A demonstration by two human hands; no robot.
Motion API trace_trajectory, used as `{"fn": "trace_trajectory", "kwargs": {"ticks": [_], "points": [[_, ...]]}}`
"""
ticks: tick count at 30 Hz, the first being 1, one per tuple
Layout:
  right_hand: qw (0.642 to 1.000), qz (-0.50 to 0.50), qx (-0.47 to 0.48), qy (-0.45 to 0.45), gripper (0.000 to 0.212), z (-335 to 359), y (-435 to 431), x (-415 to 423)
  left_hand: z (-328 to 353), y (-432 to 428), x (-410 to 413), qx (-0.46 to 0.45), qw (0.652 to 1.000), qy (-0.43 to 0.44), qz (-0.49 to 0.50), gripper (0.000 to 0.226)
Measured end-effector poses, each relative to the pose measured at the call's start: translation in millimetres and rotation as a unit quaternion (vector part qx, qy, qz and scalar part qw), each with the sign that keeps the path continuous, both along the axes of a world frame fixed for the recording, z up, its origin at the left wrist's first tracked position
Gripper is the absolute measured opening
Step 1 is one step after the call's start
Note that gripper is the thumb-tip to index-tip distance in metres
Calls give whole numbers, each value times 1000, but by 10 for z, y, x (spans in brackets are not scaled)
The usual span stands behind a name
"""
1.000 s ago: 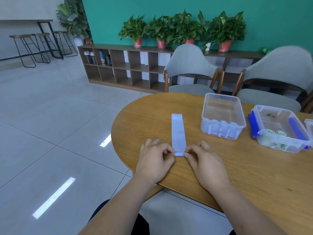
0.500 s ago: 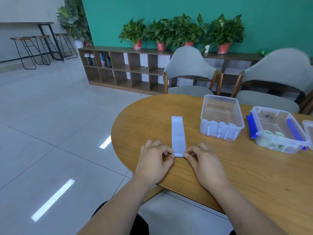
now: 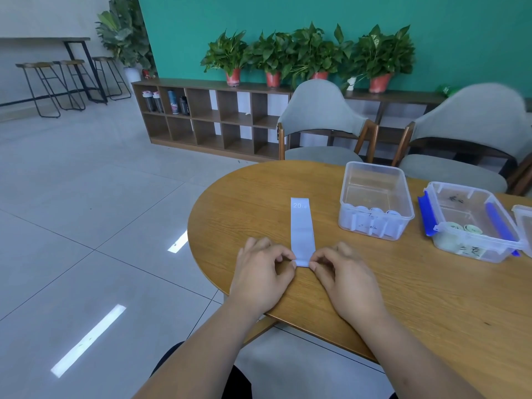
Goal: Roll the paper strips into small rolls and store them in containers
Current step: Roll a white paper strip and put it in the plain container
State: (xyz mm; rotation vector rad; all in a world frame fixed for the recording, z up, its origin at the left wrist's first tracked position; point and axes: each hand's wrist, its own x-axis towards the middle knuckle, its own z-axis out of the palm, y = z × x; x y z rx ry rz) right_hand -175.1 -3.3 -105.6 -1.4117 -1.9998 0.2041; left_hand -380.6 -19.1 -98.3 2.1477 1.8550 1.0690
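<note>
Head view, person seated at a round-ended wooden table (image 3: 417, 306).

Strip (image 3: 301, 228): pale blue, flat on the table, running straight away from us. Far end is printed "20 LB". We see the near end raised a little off the wood between the two hands.

Left hand (image 3: 263, 272): fingers curled, thumb and forefinger pinching the strip's near left corner. Narrow grip, on the strip only.

Right hand (image 3: 342, 276): mirrors it, thumb and forefinger pinching the near right corner. The heels of both hands look to rest on the table.

Clear box (image 3: 377, 194): no lid, to the right of the strip and apart from it. White rolls (image 3: 374, 211) line its near wall; we cannot count them surely.

Second box (image 3: 460, 205): further right, with blue clips (image 3: 426, 217) on its sides. Greenish rolls (image 3: 463, 228) sit at its near end. The edge of a third box (image 3: 524, 226) shows at the frame's right.

Behind the table: two grey chairs (image 3: 319, 110), a low shelf (image 3: 216, 119), and potted plants (image 3: 288, 53) against a green wall.
</note>
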Motion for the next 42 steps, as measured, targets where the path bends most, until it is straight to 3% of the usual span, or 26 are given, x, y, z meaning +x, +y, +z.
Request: {"fn": "trace_trajectory", "kwargs": {"ticks": [20,27,42], "points": [[999,11,-9,45,13,-16,14,51,-16,-6,5,9,998,-15,-52,20],[998,8,-11,64,17,1,-9,57,-14,-4,6,1,998,-32,-48,12],[1000,10,20,15,10,-32,0,46,-11,-7,8,17,999,12,-49,13]]}}
